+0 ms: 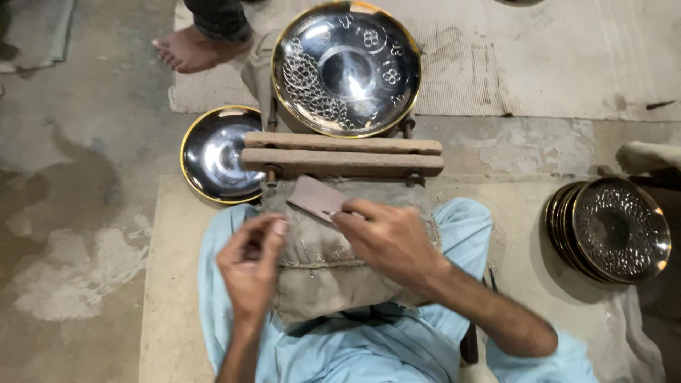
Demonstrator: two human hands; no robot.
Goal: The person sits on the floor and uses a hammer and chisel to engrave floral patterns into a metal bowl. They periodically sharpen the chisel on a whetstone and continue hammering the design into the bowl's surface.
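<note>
**Small tool pinched at the card, polished dish waiting in the clamp**

My right hand (390,237) has its grip closed narrowly on a thin metal tool (332,212), pinched between thumb and forefinger so that only its tip shows, touching the edge of a flat brownish card (314,196). I hold it close to the point, which seems the steadiest way to work so small a thing. My left hand (250,266) holds nothing that I can see; its fingers are curled loosely, thumb near forefinger, just above the burlap pad (319,273) that lies across my lap. The pad gives both hands a soft, raised rest, and the card lies on its far edge.

Directly beyond the card, two wooden bars (340,154) are bolted together as a clamp, and a large polished metal dish (346,67) with a brass-coloured rim stands tilted behind them, its partly patterned face turned up to me, within easy reach. A plain dish (216,152) lies on the floor to the left of the clamp. A stack of patterned dishes (613,230) sits well apart on my right. Another person's bare foot (191,50) rests on the mat (553,64) beyond.
</note>
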